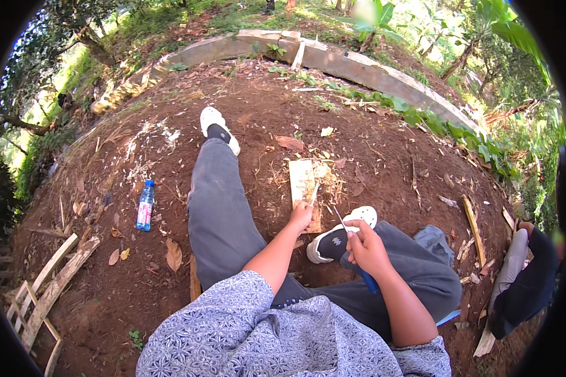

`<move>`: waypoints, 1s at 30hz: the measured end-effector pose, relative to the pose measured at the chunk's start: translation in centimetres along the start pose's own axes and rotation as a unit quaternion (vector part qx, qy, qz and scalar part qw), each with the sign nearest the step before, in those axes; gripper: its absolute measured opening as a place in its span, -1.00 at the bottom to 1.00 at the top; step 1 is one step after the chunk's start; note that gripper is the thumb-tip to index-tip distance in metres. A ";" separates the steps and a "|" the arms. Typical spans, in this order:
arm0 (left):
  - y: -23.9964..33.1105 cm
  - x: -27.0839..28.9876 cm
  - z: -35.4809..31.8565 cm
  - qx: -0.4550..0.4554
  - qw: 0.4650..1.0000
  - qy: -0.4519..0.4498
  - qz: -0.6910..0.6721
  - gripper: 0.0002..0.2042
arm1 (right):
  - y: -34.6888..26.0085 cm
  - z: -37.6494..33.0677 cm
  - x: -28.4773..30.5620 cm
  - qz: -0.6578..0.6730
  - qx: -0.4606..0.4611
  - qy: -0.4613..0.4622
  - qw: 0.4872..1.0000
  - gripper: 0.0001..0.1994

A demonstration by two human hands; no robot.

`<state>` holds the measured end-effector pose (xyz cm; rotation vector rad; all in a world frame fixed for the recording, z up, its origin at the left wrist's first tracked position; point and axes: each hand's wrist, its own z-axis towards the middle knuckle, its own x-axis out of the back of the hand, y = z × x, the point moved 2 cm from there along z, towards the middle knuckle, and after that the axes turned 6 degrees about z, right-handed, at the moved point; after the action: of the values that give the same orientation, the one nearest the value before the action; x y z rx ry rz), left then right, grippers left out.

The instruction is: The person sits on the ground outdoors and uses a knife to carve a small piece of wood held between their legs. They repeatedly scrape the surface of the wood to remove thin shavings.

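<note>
My left hand is closed round a short, pale stick of wood, which points up and away from me. Under it, a flat light-coloured board lies on the soil between my legs. My right hand grips a knife, its thin blade angled up and left towards the stick but apart from it. The blue handle sticks out below my fist. Pale wood shavings are scattered beside the board.
A plastic bottle with a blue cap is on the ground to the left. Wood strips lie at lower left, and another strip at right. Someone's leg in dark clothing shows at far right. A low concrete edge curves across the back.
</note>
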<state>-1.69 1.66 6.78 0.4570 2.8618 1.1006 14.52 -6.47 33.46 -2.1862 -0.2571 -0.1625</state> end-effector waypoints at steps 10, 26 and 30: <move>-1.8 0.0 1.9 0.014 0.999 0.020 -0.044 -0.70 | 3.0 4.5 -1.3 0.062 -0.034 0.012 0.997 -0.71; -1.7 0.4 1.8 0.016 0.997 0.045 -0.063 -0.67 | 9.3 17.0 -6.2 -0.053 -0.095 0.005 0.994 -0.68; -2.2 0.4 2.4 0.003 0.996 0.085 0.015 -0.62 | 7.5 17.5 -6.4 -0.098 -0.105 -0.020 0.989 -0.68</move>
<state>-2.26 1.75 3.51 0.4278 3.0141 1.1909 10.48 2.65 16.01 -2.3727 -0.4979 -0.2661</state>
